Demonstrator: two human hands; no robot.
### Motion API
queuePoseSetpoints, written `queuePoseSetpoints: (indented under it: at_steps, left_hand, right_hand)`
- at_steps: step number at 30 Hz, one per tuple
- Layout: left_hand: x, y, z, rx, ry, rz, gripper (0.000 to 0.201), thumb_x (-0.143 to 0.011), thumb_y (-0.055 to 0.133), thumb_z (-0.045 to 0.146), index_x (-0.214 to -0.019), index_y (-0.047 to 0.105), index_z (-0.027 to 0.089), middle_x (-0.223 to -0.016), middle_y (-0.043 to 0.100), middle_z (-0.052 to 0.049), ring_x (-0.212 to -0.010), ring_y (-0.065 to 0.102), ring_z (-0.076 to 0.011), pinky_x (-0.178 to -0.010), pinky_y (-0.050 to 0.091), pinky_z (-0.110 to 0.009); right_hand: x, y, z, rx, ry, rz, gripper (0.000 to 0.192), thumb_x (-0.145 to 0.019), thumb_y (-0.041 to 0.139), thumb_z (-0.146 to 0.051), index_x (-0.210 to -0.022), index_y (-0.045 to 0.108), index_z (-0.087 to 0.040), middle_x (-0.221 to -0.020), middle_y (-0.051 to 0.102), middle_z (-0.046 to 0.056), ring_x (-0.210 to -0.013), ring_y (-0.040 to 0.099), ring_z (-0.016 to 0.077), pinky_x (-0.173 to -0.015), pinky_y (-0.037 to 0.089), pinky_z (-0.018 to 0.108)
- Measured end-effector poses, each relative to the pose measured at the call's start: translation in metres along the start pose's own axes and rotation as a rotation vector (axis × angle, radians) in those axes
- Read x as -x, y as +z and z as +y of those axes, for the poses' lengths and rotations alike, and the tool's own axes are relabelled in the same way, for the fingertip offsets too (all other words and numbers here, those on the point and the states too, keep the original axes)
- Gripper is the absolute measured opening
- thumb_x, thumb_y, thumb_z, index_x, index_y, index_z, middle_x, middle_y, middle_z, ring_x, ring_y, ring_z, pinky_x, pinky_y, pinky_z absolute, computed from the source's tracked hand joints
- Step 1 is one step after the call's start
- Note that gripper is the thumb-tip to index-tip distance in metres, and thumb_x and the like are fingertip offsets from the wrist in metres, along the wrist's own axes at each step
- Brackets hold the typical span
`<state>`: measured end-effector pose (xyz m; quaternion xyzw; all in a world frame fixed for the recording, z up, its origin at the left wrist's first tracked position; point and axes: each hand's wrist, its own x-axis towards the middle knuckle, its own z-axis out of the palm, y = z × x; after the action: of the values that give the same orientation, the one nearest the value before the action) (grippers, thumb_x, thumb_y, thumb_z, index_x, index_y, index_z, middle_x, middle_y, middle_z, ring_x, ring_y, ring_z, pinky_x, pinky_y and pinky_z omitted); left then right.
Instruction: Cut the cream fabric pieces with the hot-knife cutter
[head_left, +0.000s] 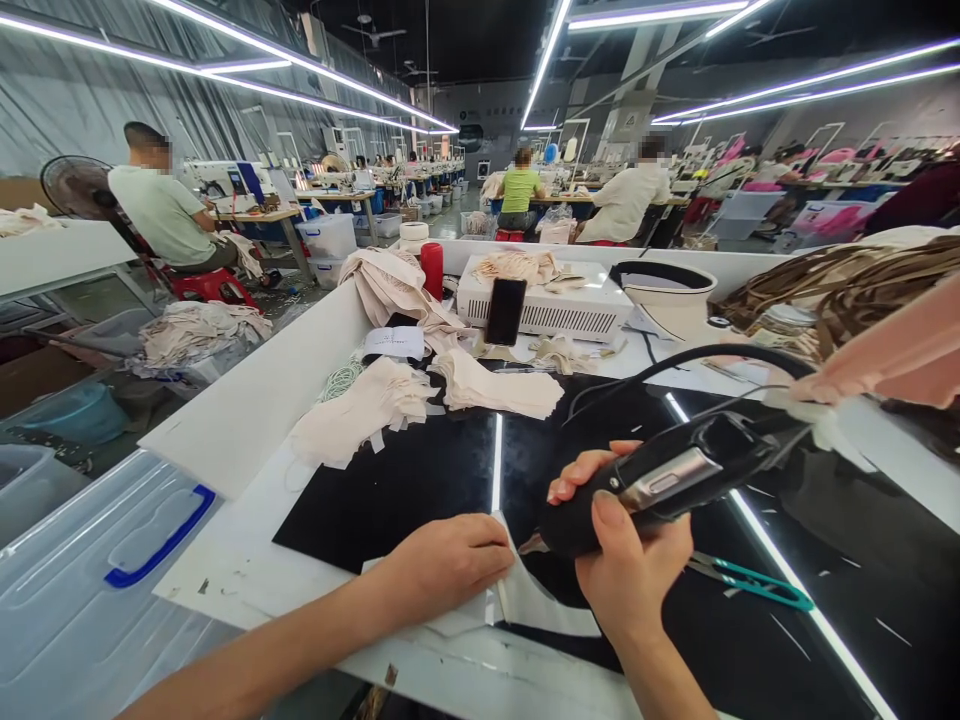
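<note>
- fabric piece point(525, 605), pale and curved, lies flat at the near edge of the desk point(247, 410), half on the black mat point(420, 480) and half on the white top beside it; its long axis runs left to right, bending toward the near right.
- desk is white with a raised white wall along its left side; the black mat covers the middle and right and mirrors the ceiling lights.
- stacks of cut beige pieces point(360, 410) sit toward the far left of the mat, well apart from the hands; a white box-shaped machine point(555, 300) with a phone point(505, 311) leaning on it stands at the far edge.
- black corded tool point(660, 480), held nose-down, points left and down at the fabric piece; its tip sits just at the piece's upper edge.
- left hand point(442, 565) lies flat, fingers closed down on the piece's left end, pinning it.
- right hand point(630, 560) is wrapped tight around the tool's body, directly right of the piece and the nearer hand to its free end.
- teal snips point(750, 580) lie on the mat just right of the right hand.
</note>
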<state>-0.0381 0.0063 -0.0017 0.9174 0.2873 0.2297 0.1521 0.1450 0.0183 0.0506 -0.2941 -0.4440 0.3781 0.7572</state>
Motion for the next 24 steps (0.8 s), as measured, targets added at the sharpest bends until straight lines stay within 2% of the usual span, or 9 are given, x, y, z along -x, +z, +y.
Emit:
queuePoseSetpoints:
  at_steps: [8, 14, 24]
  left_hand:
    - [0.002, 0.005, -0.004, -0.042, 0.04, 0.044, 0.026, -0.113, 0.045, 0.024, -0.107, 0.07, 0.016, -0.109, 0.07, -0.007, -0.097, 0.07, -0.0158, -0.089, 0.06, -0.024]
    - [0.003, 0.004, -0.003, -0.059, 0.043, 0.03, 0.027, -0.113, 0.045, 0.025, -0.107, 0.07, 0.017, -0.11, 0.07, -0.007, -0.096, 0.069, -0.0153, -0.089, 0.059, -0.023]
    - [0.002, -0.001, -0.003, -0.043, 0.036, 0.022, 0.028, -0.114, 0.043, 0.026, -0.109, 0.069, 0.018, -0.111, 0.07, -0.005, -0.097, 0.069, -0.0145, -0.087, 0.058, -0.023]
  right_hand:
    - [0.003, -0.001, -0.001, 0.039, 0.007, 0.004, 0.031, -0.088, 0.079, -0.028, -0.114, 0.061, -0.026, -0.081, 0.069, -0.003, -0.064, 0.065, 0.015, -0.063, 0.058, 0.033]
    - [0.004, -0.004, -0.008, 0.015, -0.005, 0.017, 0.034, -0.086, 0.081, -0.029, -0.113, 0.063, -0.026, -0.081, 0.069, -0.003, -0.064, 0.065, 0.0151, -0.061, 0.057, 0.033]
    - [0.008, -0.004, -0.007, 0.042, 0.015, 0.01, 0.031, -0.088, 0.078, -0.029, -0.114, 0.061, -0.027, -0.081, 0.069, -0.003, -0.064, 0.065, 0.0152, -0.063, 0.058, 0.034]
